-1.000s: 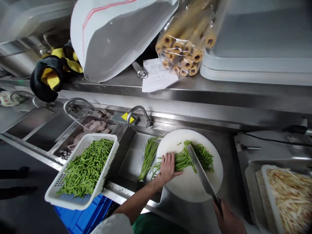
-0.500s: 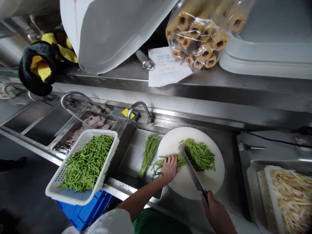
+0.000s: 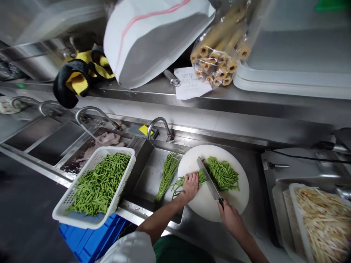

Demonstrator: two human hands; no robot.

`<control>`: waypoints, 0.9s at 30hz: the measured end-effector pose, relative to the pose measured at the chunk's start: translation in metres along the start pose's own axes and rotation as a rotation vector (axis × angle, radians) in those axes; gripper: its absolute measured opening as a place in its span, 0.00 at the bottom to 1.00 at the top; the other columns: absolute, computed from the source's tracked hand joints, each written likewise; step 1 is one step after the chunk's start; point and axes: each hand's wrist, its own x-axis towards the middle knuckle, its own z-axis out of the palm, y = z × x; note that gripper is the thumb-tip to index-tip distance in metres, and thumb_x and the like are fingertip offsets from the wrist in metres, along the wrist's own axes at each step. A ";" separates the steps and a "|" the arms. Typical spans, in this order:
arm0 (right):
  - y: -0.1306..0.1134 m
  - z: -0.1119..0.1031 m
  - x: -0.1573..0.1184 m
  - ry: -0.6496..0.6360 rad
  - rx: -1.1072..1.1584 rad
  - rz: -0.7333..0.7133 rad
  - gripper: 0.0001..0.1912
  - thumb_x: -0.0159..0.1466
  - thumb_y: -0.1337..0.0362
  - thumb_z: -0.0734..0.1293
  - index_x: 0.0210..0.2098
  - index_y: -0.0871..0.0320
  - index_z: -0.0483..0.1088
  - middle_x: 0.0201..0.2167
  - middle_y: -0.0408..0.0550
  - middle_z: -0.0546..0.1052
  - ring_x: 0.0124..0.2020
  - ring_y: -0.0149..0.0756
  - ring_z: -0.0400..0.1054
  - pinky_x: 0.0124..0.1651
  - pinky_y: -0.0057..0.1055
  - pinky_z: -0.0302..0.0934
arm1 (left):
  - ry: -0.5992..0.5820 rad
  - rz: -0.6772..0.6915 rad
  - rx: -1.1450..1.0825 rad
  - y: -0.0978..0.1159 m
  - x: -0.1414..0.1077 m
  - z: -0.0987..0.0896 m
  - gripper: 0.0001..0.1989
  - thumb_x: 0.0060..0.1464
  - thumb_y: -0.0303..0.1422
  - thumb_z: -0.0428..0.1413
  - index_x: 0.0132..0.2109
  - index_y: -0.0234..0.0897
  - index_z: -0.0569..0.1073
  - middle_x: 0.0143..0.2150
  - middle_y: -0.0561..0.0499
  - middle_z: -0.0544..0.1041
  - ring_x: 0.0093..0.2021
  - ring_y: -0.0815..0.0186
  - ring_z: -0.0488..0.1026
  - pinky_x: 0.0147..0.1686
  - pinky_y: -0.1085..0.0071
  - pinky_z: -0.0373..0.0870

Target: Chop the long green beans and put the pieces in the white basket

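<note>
Knife point(image 3: 208, 180) meets green stalks point(image 3: 202, 178) on round white board point(image 3: 201, 207)

The left hand point(image 3: 191, 185) is closed over the stalks, their ends showing on both sides of it. The right hand point(image 3: 228, 212) grips the knife's handle, the blade pointing toward eleven o'clock from that hand. The cut pile point(image 3: 223, 174) lies beyond the blade, between two and three o'clock from the left hand and near twelve from the right. Longer stalks point(image 3: 166, 177) rest in the sink point(image 3: 145, 180) between nine and ten o'clock from the left hand; a white basket point(image 3: 128, 171) of cut pieces sits at nine.
</note>
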 end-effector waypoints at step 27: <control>-0.027 0.016 -0.024 -0.083 -0.012 0.006 0.19 0.73 0.60 0.50 0.52 0.65 0.64 0.38 0.61 0.82 0.43 0.47 0.78 0.39 0.33 0.62 | 0.016 -0.021 -0.032 -0.019 -0.042 -0.009 0.35 0.66 0.44 0.43 0.70 0.21 0.52 0.62 0.30 0.67 0.62 0.47 0.65 0.60 0.51 0.61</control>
